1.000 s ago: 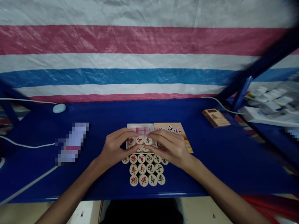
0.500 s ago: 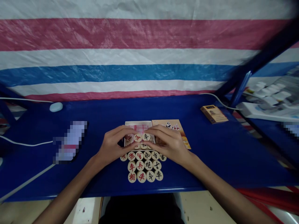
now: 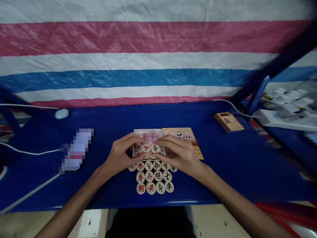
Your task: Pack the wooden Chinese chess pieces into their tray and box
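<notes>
My left hand is closed, thumb and fingers gripping a round Chinese chess piece with a red character. Right beside it, a piece with a black character is held by my right hand, also closed. Both pieces are side by side over the white box, where more pieces lie, partly hidden by my fingers. A red-and-white grid sheet shows at the back of the box. In front of it, several rows of chess pieces rest on the table, red on the left, black on the right.
The printed box lid lies right of the box, partly under my right hand. A phone and cables are at left, with a pale rounded object behind. A small tan box sits back right on the blue table.
Both hands have lowered the two chess pieces slightly toward the box. The grip looks unchanged. The whole view has shifted a little.
</notes>
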A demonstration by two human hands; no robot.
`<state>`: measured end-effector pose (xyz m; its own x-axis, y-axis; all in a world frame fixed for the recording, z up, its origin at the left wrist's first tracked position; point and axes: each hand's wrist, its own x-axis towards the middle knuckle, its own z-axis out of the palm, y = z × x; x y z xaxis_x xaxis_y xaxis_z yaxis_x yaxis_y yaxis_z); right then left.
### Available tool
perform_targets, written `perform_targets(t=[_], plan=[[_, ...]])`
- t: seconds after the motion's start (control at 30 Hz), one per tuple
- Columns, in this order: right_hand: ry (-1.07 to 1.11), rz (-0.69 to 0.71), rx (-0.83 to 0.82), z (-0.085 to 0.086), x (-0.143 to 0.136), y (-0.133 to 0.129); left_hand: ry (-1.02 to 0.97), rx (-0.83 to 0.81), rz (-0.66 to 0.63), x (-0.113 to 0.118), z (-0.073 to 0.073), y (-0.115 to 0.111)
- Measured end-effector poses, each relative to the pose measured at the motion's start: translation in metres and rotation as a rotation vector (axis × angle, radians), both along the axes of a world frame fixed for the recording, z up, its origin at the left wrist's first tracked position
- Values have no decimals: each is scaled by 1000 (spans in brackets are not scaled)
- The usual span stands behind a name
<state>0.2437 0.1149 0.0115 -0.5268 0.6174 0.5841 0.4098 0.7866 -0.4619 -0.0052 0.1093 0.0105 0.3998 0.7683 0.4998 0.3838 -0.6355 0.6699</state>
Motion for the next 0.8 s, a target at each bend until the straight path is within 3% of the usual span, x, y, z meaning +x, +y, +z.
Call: perform_targets(t=[0.5,0.8], plan=[[30,63,-131,3,0,0,-12,-33,-35,0,1,0],[-186,-116,-44,0,-2,10,223,126,143,2,-7,9]])
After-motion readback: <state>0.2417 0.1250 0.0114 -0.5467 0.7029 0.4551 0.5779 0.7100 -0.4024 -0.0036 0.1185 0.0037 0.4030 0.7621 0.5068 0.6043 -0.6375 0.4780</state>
